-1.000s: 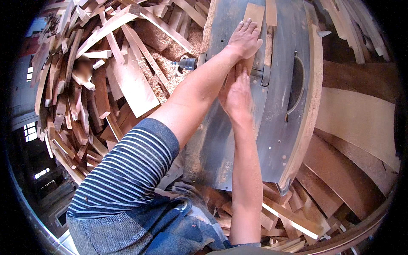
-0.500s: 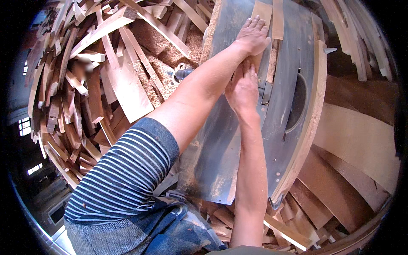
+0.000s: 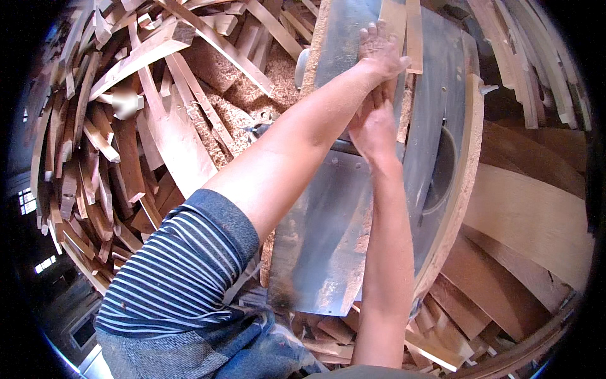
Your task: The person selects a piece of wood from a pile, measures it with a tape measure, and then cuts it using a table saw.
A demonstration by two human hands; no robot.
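Note:
My left hand lies flat with fingers spread on a light wooden board at the far part of a long grey metal machine table. Just behind it, my right hand rests low over the table, fingers stretched forward; the fingertips are partly hidden by the left hand and wrist. Most of the board is covered by my hands. A narrow wooden strip runs along the board's right side. Next to my right hand, a dark crosswise slot shows in the table.
Offcuts are heaped at the left, with wood shavings beside the table. A wooden rail edges the table's right side, near an oval opening. Wide boards lie beyond it, and long planks stand at the far right.
Both hands have slid a little farther forward along the table. My right hand now covers the spot by the slot's right end. The whole view has shifted slightly.

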